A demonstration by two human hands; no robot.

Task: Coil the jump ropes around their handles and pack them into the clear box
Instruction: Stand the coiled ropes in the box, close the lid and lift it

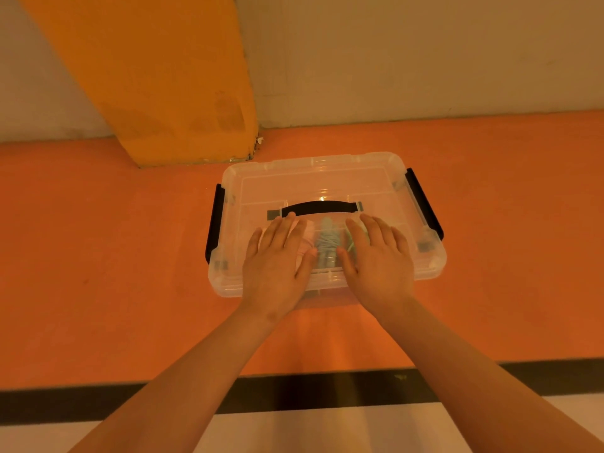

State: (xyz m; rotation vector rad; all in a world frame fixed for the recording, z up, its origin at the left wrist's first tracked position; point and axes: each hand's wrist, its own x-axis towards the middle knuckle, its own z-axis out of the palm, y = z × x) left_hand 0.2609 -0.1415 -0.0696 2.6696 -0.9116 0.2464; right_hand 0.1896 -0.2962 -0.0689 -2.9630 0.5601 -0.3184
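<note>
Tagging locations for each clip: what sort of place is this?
Probably an indoor sports or play hall: a smooth orange floor with a black line marked across it, and a painted yellow pillar against a plain wall.

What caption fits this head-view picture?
Left hand and right hand rest flat on the clear box lid, jump ropes inside.

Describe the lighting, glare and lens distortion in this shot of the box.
Head view: a warm orange cast tints everything; a small glare spot sits on the clear lid just above its black handle; the coiled ropes look hazy through the plastic between the left hand and right hand; the wide lens slightly bows the black floor stripe.
</note>
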